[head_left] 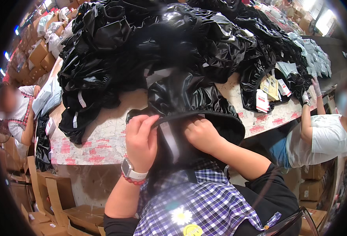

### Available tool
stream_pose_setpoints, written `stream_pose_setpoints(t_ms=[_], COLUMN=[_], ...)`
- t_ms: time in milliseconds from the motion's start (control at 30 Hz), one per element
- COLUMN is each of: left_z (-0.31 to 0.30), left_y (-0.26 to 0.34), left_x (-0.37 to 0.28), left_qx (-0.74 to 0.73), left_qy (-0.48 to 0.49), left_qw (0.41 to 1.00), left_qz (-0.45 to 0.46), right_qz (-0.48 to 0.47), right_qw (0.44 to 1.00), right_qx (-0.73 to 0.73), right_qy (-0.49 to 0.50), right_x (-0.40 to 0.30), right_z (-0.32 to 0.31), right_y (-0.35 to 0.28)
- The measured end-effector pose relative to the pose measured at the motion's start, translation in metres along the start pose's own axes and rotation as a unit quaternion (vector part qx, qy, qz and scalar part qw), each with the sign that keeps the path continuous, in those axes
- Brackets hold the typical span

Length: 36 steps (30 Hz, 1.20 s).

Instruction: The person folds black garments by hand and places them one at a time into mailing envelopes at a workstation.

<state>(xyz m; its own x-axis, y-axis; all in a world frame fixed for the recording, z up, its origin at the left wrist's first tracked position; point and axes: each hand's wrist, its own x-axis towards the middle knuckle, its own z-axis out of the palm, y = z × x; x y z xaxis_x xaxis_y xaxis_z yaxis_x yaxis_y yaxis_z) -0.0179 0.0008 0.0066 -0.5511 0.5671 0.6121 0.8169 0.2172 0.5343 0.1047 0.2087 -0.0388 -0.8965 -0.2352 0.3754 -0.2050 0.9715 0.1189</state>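
Observation:
A glossy black garment with a gathered elastic edge lies over the table's front edge in front of me, its opening turned towards me. My left hand pinches the rim of that opening between thumb and fingers. On the other side of a white label strip, my right hand is curled at the inside of the opening. Its fingertips are partly hidden by the fabric, which they seem to grip. The garment's lower part hangs against my checked apron.
Behind it rises a large heap of similar black garments on the table. To the right lies a garment with paper tags. Co-workers stand at the left and right. Cardboard boxes stand below left.

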Motion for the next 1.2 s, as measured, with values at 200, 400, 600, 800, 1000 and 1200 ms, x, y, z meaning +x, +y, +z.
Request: stream_pose_setpoints(t_ms=[200,400,600,800,1000,1200], left_z=[-0.019,-0.026,-0.004,0.089,0.096,0.087], left_y=[-0.017,-0.037,0.036,0.011,0.022,0.024], left_x=[-0.055,-0.102,-0.011,-0.011,-0.023,-0.038], left_qx=[0.223,-0.045,-0.389,0.007,0.014,-0.053], left_qy=[0.042,-0.013,-0.049,-0.269,-0.277,-0.294], left_qw=[0.964,0.958,0.911,0.962,0.957,0.954], left_qz=[-0.136,-0.284,-0.127,0.056,0.082,0.036], right_qz=[0.096,0.195,0.199,0.274,0.536,0.173], right_qw=[0.980,0.976,0.969,0.940,0.702,0.831], right_qx=[0.171,0.078,0.145,0.144,0.469,0.521], right_qy=[-0.016,0.062,-0.036,0.147,0.004,0.097], right_x=[0.008,0.020,0.004,-0.062,-0.085,0.003], right_z=[-0.020,-0.039,0.007,-0.070,-0.074,-0.045], right_y=[-0.002,-0.003,-0.035,-0.005,0.023,-0.015])
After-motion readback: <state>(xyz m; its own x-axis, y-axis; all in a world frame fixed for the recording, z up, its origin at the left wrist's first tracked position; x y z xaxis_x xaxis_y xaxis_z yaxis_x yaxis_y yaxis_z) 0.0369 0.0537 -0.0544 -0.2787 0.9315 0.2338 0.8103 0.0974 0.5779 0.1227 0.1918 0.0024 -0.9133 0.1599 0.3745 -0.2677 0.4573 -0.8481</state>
